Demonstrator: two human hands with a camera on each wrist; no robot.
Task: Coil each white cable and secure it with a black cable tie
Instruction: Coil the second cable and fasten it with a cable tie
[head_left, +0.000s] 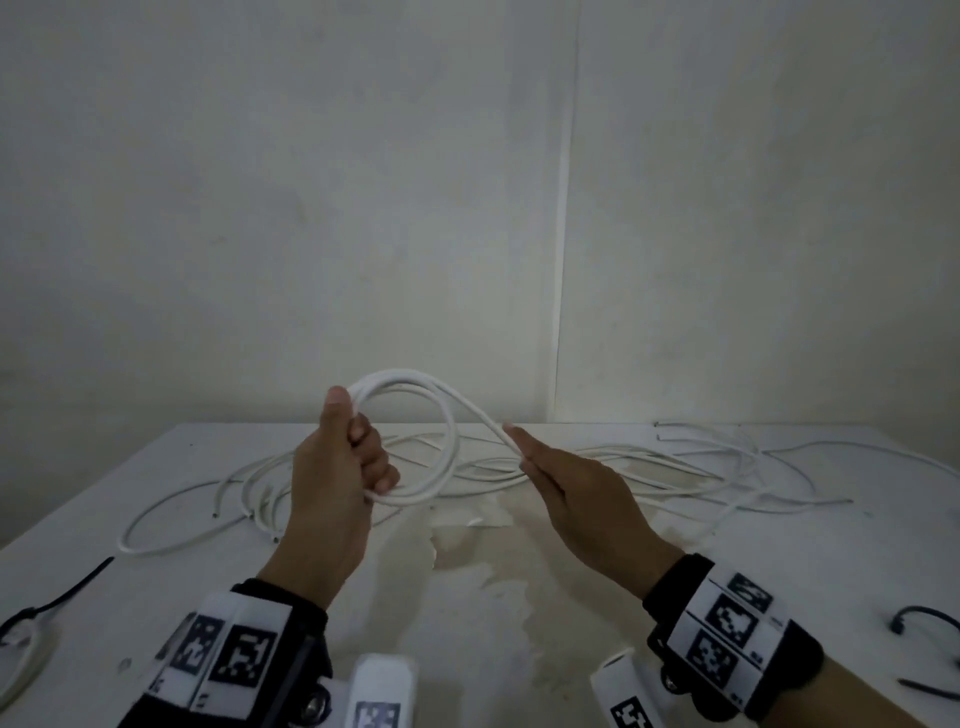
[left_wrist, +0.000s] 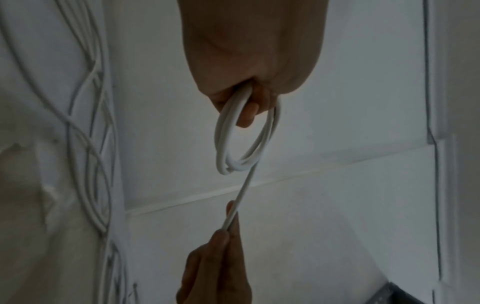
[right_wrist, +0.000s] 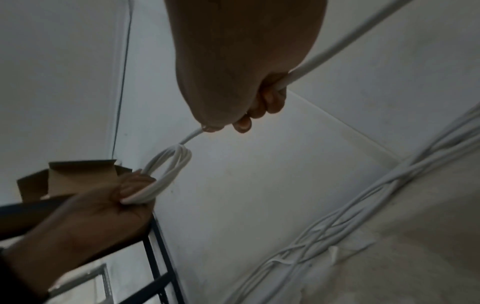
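Above the table, a left hand grips a coil of white cable, fingers curled through its loops. From the coil's top the free strand runs rightward and down to the right hand, whose thumb and fingers pinch it. That hand, nearer the slack, looks set to carry the next loop leftward. More cables lie loose behind; black ties wait at the near edges.

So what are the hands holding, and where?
The left hand grips a coil of white cable at one side of the loops. The right hand holds the loose strand running out from the coil.
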